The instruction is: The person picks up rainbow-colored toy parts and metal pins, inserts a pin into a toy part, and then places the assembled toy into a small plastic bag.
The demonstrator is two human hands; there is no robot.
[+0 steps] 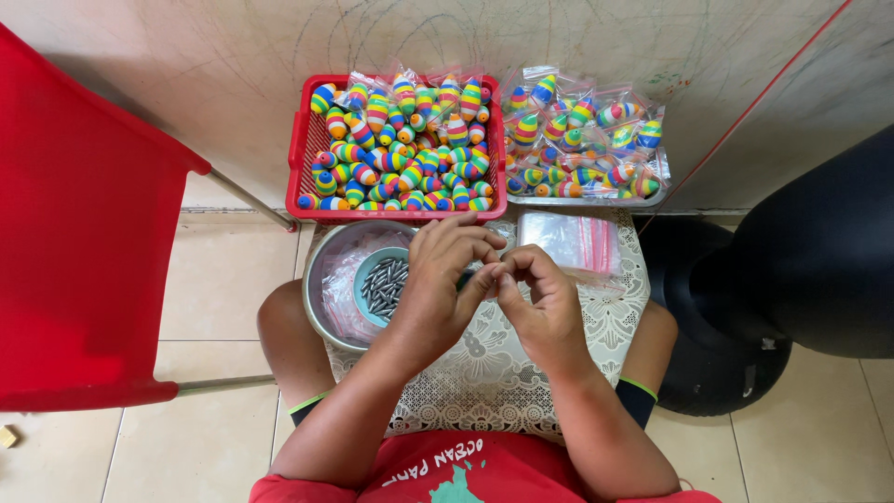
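Note:
My left hand (445,279) and my right hand (540,303) meet fingertip to fingertip over a white lace cloth (494,368) on my lap. Between the fingers sits a small item, mostly hidden; only a sliver of green shows. Just left of my left hand, a small blue bowl (370,270) of thin dark metal pins (384,284) rests inside a round metal basin (321,279). A stack of small clear zip bags (570,240) lies just beyond my right hand.
A red basket (300,154) heaped with rainbow-striped oval floats (400,149) stands against the wall. Beside it a metal tray (663,182) holds bagged floats (582,140). A red plastic chair (74,242) is at the left, a black rounded object (801,261) at the right.

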